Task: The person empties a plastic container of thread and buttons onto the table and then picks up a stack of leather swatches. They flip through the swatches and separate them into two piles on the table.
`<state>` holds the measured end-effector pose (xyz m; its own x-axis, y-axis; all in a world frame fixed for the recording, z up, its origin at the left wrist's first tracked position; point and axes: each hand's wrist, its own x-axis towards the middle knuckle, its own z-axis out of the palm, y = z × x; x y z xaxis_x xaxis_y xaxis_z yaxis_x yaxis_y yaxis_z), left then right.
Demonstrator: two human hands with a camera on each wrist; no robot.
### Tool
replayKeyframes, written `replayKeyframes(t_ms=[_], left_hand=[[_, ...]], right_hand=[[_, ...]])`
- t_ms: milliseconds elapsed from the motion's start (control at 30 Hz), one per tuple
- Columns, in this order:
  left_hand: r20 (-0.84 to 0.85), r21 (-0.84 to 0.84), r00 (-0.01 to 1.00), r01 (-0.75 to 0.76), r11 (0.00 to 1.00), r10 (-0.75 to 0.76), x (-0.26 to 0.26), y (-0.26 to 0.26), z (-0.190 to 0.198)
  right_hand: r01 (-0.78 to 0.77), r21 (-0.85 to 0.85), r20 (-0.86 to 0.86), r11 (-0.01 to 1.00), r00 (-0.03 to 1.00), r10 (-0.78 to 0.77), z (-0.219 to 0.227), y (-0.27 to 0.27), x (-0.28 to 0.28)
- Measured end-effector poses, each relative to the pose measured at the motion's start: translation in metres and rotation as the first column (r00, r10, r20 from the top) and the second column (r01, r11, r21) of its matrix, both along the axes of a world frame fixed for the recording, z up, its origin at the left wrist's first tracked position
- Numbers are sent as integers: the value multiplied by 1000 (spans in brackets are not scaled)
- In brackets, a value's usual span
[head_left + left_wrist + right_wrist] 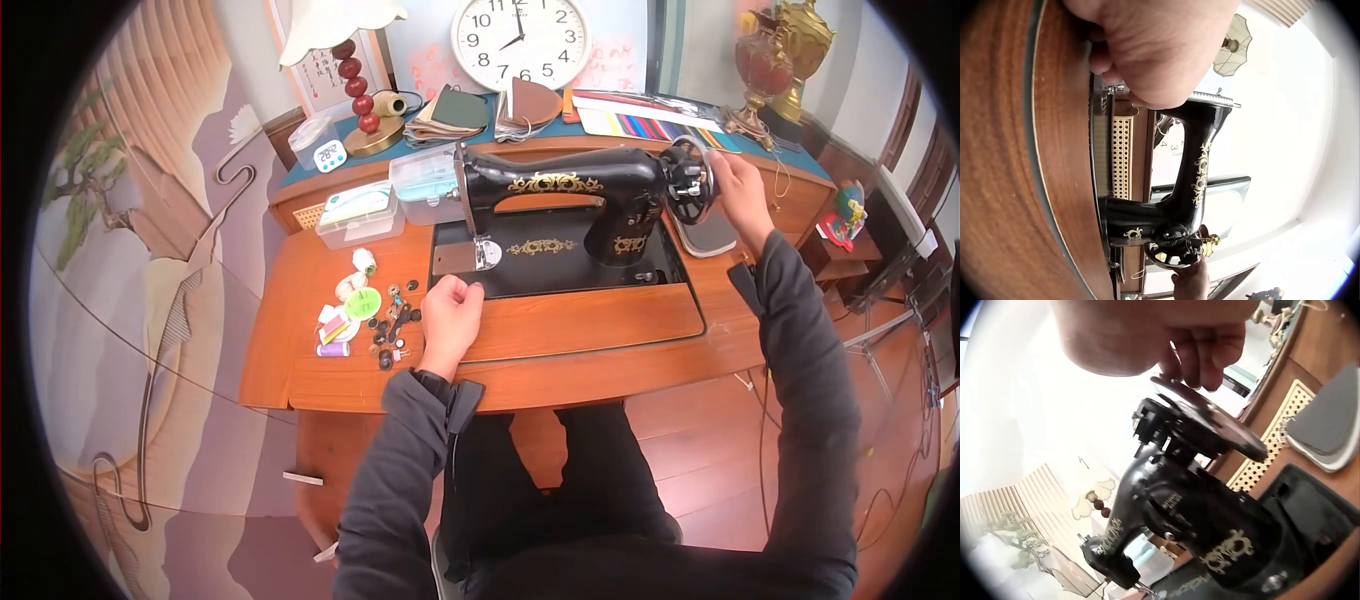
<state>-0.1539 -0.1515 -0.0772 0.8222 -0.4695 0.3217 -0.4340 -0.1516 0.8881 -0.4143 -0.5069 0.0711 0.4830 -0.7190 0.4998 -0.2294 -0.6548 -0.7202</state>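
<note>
A black sewing machine with gold ornament stands on the wooden table. On its right end, my right hand holds the rim of the handwheel. In the right wrist view the curled fingers of that hand meet the wheel's upper edge. My left hand rests at the machine bed's front left edge, just in front of the needle plate. Its fingers are curled in, and no thing shows between them. In the left wrist view that hand covers part of the needle area.
Buttons, a purple thread spool and a green disc lie left of my left hand. Clear plastic boxes stand behind them. A lamp, fabric swatches and a clock are at the back.
</note>
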Motion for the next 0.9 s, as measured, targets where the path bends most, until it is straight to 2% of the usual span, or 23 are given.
replayKeyframes(t_ms=[100, 167, 233, 300, 333, 367, 433, 467, 533, 633, 667, 733, 833, 867, 900], left_hand=[[-7, -16, 1000, 11, 1000, -11, 0, 1, 0], [-17, -37, 1000, 23, 999, -24, 0, 0, 1], [-34, -54, 999, 33, 998, -35, -2, 2, 0], [33, -3, 999, 2, 1000, -2, -2, 1, 2], [35, -9, 999, 5, 1000, -5, -2, 0, 2], [8, -6, 1000, 9, 1000, -9, -1, -1, 0], [-14, -7, 1000, 7, 1000, -7, 2, -2, -3], [-4, -20, 1000, 10, 1000, -10, 2, -2, -4], [9, -21, 1000, 13, 1000, -13, 0, 0, -6], [12, -31, 1000, 6, 1000, -6, 0, -1, -3], [6, -41, 1000, 11, 999, -11, 0, -1, -3], [-6, -53, 1000, 17, 998, -18, 1, -1, -5], [17, -18, 1000, -3, 1000, 3, -2, 1, 0], [6, -12, 1000, 4, 1000, -4, -3, 0, -1], [11, -10, 1000, -5, 1000, 5, -1, 0, -2]], right_hand=[[60, -79, -2, 995, 998, -60, 0, 0, 7], [50, -46, 0, 998, 999, -50, -10, 5, -2], [3, -99, 15, 995, 1000, -1, -33, 8, -14], [0, -79, -40, 997, 999, -3, -60, 27, -29], [12, -308, -8, 951, 1000, -15, -85, 24, -34], [-61, -415, -326, 908, 942, -85, -83, 28, -44], [88, -107, -265, 990, 958, -114, -80, 31, -45], [78, -110, -263, 991, 959, -105, -71, 29, -40], [46, 3, 33, 999, 998, -46, -50, 21, -27], [-18, 28, 170, 999, 985, 13, -15, 16, -4], [-22, 29, 174, 999, 985, 17, -4, 20, -1], [85, -34, -38, 996, 996, -86, 12, 27, 3], [21, 35, -96, 999, 995, -17, 0, 11, -4], [-30, 7, 11, 1000, 999, 30, -11, 8, -6], [-19, 13, 1, 1000, 1000, 19, -25, 7, -10]])
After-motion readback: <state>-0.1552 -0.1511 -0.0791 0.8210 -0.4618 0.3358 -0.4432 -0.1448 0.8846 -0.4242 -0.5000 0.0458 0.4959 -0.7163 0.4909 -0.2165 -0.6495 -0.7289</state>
